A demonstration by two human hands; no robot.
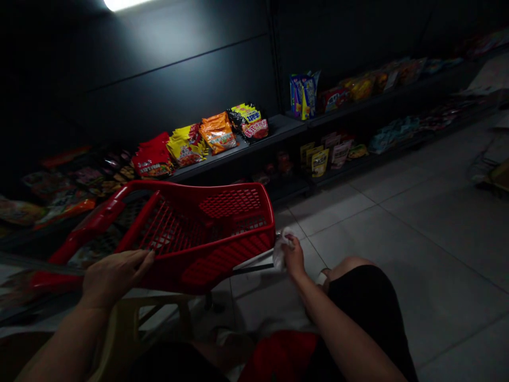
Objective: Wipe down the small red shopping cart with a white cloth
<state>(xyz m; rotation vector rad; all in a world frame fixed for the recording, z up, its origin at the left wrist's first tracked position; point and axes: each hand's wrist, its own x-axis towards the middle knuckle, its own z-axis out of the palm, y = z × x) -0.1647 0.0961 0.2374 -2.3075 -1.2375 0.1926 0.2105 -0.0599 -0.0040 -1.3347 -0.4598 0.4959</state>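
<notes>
In the head view, the left hand [115,278] wraps its fingers over the near rim of a red plastic shopping basket [207,268], a closed grip on the tilted basket. The right hand [295,259] is pressed shut around a crumpled white cloth [280,250], which seems to touch the basket's outer corner, though the dim light makes contact hard to confirm. A thin black rod [253,268] runs out from under the basket toward the cloth.

A pale plastic stool [159,313] is partly hidden below the basket, and black shorts [369,297] and a red garment [278,355] are cut off by the frame's lower edge. Beyond the tile floor [397,249], grey shelves [278,126] hold four large snack packets [218,132] in a row and two blue packets [304,95]. Their labels are unreadable, and the packets further left fade into shadow.
</notes>
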